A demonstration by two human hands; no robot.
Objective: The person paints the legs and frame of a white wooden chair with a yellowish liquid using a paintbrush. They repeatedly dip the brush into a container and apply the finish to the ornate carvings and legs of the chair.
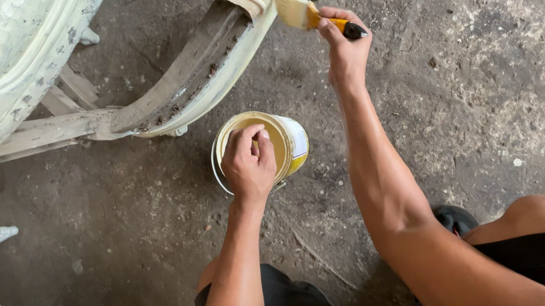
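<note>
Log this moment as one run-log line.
right hand: holds paintbrush, bristles on cream chair frame | left hand: grips rim of open paint can | can on dirt floor

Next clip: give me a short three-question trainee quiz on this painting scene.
1. True or false: the right hand holds the paintbrush against the pale chair frame.
2. What does the left hand grip? A) the paint can rim B) a rag C) a chair leg
3. What surface does the can stand on?

Key: 1 true; 2 A; 3 the bare, dusty floor.
</note>
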